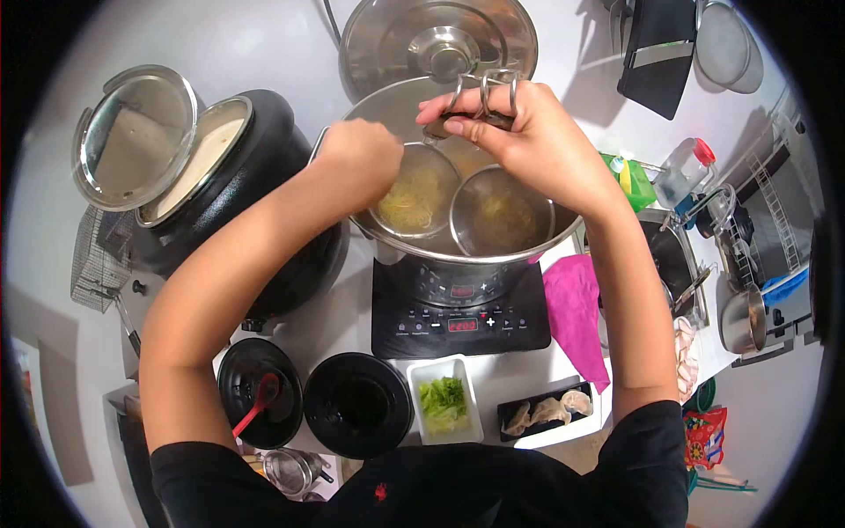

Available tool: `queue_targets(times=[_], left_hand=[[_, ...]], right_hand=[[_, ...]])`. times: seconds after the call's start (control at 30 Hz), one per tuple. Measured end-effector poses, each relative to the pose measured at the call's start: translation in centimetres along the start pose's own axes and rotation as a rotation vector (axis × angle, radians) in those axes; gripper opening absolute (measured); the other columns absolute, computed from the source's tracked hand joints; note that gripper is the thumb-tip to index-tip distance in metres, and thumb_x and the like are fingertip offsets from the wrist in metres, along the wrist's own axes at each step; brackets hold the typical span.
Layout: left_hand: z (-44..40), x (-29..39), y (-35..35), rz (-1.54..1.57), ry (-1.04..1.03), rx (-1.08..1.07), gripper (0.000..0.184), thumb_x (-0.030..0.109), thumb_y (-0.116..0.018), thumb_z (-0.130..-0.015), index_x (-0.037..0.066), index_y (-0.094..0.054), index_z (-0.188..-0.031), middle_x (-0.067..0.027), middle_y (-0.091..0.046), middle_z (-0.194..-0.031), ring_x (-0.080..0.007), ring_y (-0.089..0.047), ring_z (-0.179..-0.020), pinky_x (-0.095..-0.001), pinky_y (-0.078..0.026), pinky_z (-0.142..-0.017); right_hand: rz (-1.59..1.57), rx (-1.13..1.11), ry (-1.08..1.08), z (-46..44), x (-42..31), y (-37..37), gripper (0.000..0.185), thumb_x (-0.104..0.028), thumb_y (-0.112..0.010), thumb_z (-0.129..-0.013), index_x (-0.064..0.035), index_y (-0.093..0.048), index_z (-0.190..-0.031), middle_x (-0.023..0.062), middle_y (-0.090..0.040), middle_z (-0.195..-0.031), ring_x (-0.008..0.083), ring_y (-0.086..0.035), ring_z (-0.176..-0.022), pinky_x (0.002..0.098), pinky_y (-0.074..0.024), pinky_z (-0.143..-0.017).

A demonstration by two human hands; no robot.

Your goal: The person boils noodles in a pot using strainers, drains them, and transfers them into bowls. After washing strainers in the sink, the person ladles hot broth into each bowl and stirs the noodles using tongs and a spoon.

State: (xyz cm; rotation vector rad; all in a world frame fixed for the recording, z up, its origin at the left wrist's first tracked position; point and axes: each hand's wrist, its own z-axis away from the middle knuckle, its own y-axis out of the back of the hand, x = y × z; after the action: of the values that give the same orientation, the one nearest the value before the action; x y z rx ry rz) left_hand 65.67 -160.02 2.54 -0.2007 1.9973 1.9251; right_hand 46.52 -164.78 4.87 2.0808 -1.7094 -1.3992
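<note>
A large steel pot (458,260) stands in front of me with two round noodle strainers in it. Pale yellow noodles (414,201) sit in the left strainer (451,176), and more show dimly in the right strainer (547,211). My right hand (537,132) is closed on the dark handle of a noodle strainer, at the pot's far side beside curled metal hooks (484,92). My left hand (363,158) is a fist over the pot's left rim, slightly blurred; whatever it holds is hidden.
The pot sits on a lit induction cooker (462,330). Nearer me are black bowls (359,365), chopped greens (443,405) and dumplings (550,411). A tall black cooker (273,132) with a raised lid stands left; a pink cloth (576,308) lies right. The pot lid (440,22) leans behind.
</note>
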Motion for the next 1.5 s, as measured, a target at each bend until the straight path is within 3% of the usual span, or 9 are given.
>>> queue_targets(times=[0.2,0.33,0.57,0.63,0.73,0.97,1.0,1.33,1.5], left_hand=[[1.2,1.3,0.5,0.022,-0.123,0.003,0.009,0.008,-0.056,-0.071,0.003,-0.064,-0.073,-0.0181,-0.065,-0.076,-0.0321,-0.066,-0.072,-0.0411,-0.052,-0.061],[5.4,-0.4,5.3,-0.005,-0.21,0.532,0.01,0.009,-0.055,-0.074,0.003,-0.062,-0.079,-0.0124,-0.061,-0.069,-0.0305,-0.061,-0.072,-0.0369,-0.049,-0.067],[0.8,5.9,5.5,0.158,-0.256,-0.126,0.015,0.009,-0.055,-0.074,0.002,-0.066,-0.08,-0.0194,-0.064,-0.08,-0.0324,-0.064,-0.076,-0.0428,-0.05,-0.068],[-1.6,6.6,3.7,0.077,-0.394,-0.147,0.016,0.009,-0.057,-0.072,-0.002,-0.064,-0.081,-0.0213,-0.063,-0.079,-0.0334,-0.065,-0.075,-0.0422,-0.051,-0.064],[-3.5,6.8,0.9,0.266,-0.411,0.264,0.017,0.008,-0.059,-0.069,-0.005,-0.062,-0.08,-0.022,-0.063,-0.078,-0.033,-0.065,-0.075,-0.0401,-0.051,-0.062],[-1.6,7.7,3.2,0.009,-0.48,0.059,0.013,0.007,-0.055,-0.071,-0.003,-0.062,-0.076,-0.0183,-0.063,-0.075,-0.0314,-0.065,-0.071,-0.0403,-0.052,-0.06],[-2.2,7.2,1.6,0.02,-0.448,0.204,0.012,0.007,-0.054,-0.071,-0.002,-0.062,-0.074,-0.0171,-0.064,-0.076,-0.0306,-0.065,-0.071,-0.0405,-0.052,-0.061],[-2.9,6.9,1.3,0.075,-0.301,0.304,0.015,0.007,-0.054,-0.071,-0.003,-0.063,-0.076,-0.0191,-0.063,-0.075,-0.0307,-0.065,-0.07,-0.0405,-0.051,-0.06],[-2.1,7.6,1.9,0.089,-0.444,0.149,0.018,0.007,-0.053,-0.074,-0.004,-0.063,-0.083,-0.0201,-0.063,-0.083,-0.0312,-0.064,-0.076,-0.0411,-0.051,-0.067]], right_hand=[[-0.05,0.0,-0.016,-0.1,-0.1,0.2,0.015,-0.007,-0.058,-0.084,-0.002,-0.067,-0.094,0.0113,-0.061,-0.067,0.0102,-0.053,-0.062,0.0263,-0.0442,-0.064],[-0.09,0.004,-0.059,-0.2,0.0,0.3,0.014,-0.006,-0.057,-0.084,-0.0015,-0.067,-0.094,0.0073,-0.062,-0.069,0.0078,-0.053,-0.068,0.0255,-0.0441,-0.068],[-0.128,-0.033,-0.156,-0.6,-0.2,1.3,0.015,-0.005,-0.057,-0.084,-0.0018,-0.067,-0.094,0.004,-0.063,-0.072,0.0075,-0.054,-0.07,0.0252,-0.0446,-0.069],[-0.127,-0.036,-0.21,-0.5,-0.8,1.6,0.015,-0.006,-0.057,-0.083,-0.0022,-0.068,-0.093,0.0035,-0.063,-0.071,0.0074,-0.054,-0.07,0.0253,-0.0448,-0.068],[-0.147,-0.004,-0.111,-0.7,0.7,1.2,0.015,-0.006,-0.058,-0.083,-0.0025,-0.068,-0.093,0.0037,-0.062,-0.07,0.0073,-0.054,-0.069,0.0253,-0.045,-0.067],[-0.117,0.013,-0.106,-0.4,1.2,1.3,0.014,-0.008,-0.058,-0.083,-0.003,-0.068,-0.092,0.0053,-0.064,-0.072,0.0082,-0.054,-0.067,0.0257,-0.0456,-0.066],[-0.118,0.013,-0.113,-0.4,1.1,1.2,0.014,-0.009,-0.058,-0.083,-0.0031,-0.068,-0.092,0.0056,-0.064,-0.072,0.0085,-0.054,-0.067,0.026,-0.0457,-0.066],[-0.144,0.0,-0.115,-0.2,0.5,1.0,0.014,-0.01,-0.058,-0.084,-0.0025,-0.068,-0.091,0.005,-0.064,-0.073,0.007,-0.054,-0.069,0.0255,-0.0461,-0.067],[-0.143,0.011,-0.105,-0.3,0.7,0.7,0.014,-0.008,-0.058,-0.084,-0.0025,-0.068,-0.091,0.0046,-0.064,-0.072,0.0069,-0.053,-0.069,0.0252,-0.046,-0.068]])
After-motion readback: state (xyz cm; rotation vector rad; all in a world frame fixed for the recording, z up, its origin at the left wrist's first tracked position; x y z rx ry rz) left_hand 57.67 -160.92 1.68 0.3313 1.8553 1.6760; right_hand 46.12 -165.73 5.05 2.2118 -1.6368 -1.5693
